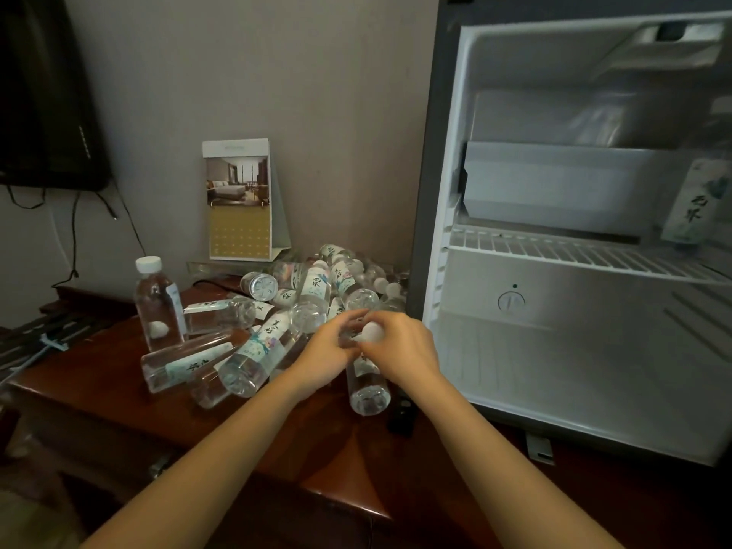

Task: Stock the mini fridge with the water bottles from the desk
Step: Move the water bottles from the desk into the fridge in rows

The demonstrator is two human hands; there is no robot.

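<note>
Bottle [368, 386] being picked lies on its side toward the desk's [119, 410] front edge, base nearest the person, just beside the open fridge [435, 192]. The right hand [400, 346] curls round its neck under the white cap. The left hand [325, 350] bends its fingers at the same spot, though its grip cannot be told. Pulling it free could disturb the pile [309, 295] behind, sending round bottles rolling off the front edge. 1 stocked bottle [689, 208] leans on the wire shelf [554, 251].
</note>
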